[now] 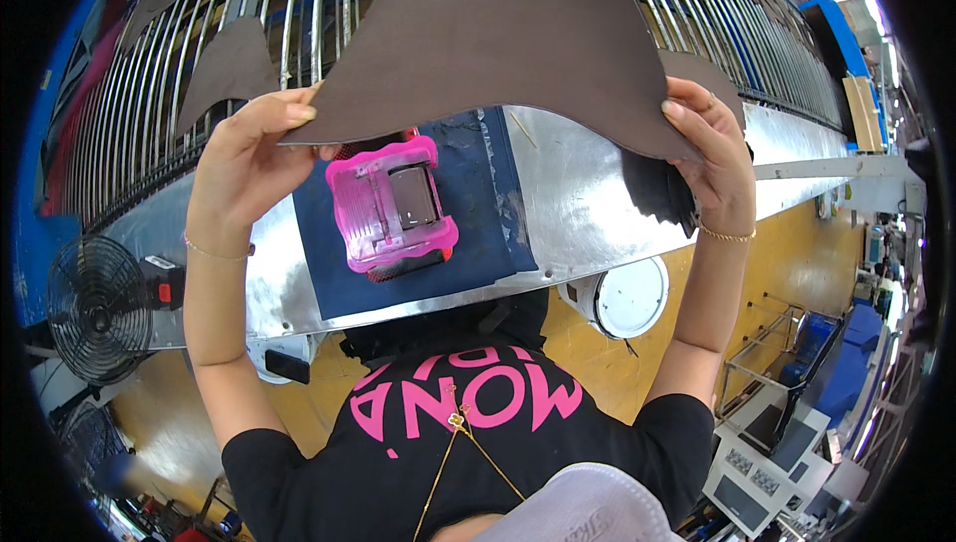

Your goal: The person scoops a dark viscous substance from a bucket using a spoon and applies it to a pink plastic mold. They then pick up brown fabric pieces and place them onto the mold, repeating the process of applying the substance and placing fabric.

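Observation:
A large brown sheet (498, 34), flat and leather-like with a curved lower edge, is held up in front of me above the metal bench. My left hand (261, 149) pinches its lower left corner, thumb on top. At the lower right corner my right hand (709, 139) grips it between thumb and fingers. Below the sheet, near my left hand, a bright pink plastic device (363, 204) with a dark roller-like part rests on a dark blue mat (468, 283). The sheet's upper end runs out of the picture.
Beyond the metal bench (588, 214) stands a rack of metal bars (309, 14) with another brown piece (234, 69) on it. A black fan (100, 308) is at the left. A white bucket (632, 298) stands below the bench's near edge. Black cloth (652, 194) lies by my right hand.

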